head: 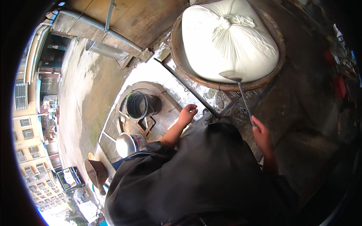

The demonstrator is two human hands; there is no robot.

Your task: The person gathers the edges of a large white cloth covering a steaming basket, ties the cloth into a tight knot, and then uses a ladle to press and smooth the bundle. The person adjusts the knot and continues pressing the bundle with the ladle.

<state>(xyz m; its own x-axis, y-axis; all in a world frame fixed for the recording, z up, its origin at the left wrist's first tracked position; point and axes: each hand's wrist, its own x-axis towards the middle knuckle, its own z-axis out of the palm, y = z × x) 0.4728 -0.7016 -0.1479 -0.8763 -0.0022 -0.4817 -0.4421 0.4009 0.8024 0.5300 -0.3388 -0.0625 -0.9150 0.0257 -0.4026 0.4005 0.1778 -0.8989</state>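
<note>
My right hand point(261, 132) grips the handle of a long metal ladle point(246, 99). The ladle's bowl rests on, or just over, the near lower side of a large white cloth bundle point(209, 50). Gathered into a knot on top, the full bundle bulges inside a round, shallow wooden or bamboo tub point(173, 52). A metal frame point(186, 87) stands below and to the left of the tub. My left hand point(189, 114) hangs beside that frame with loosely bent fingers and holds nothing. A dark apron or garment point(209, 141) covers my front.
To my left, a black bucket point(154, 105) stands inside a curved low curb point(141, 84), with a shiny metal pail point(124, 144) nearer. White foam or liquid point(147, 72) covers part of the floor. A brown scoop-like vessel point(96, 172) and a vehicle point(69, 178) are farther left.
</note>
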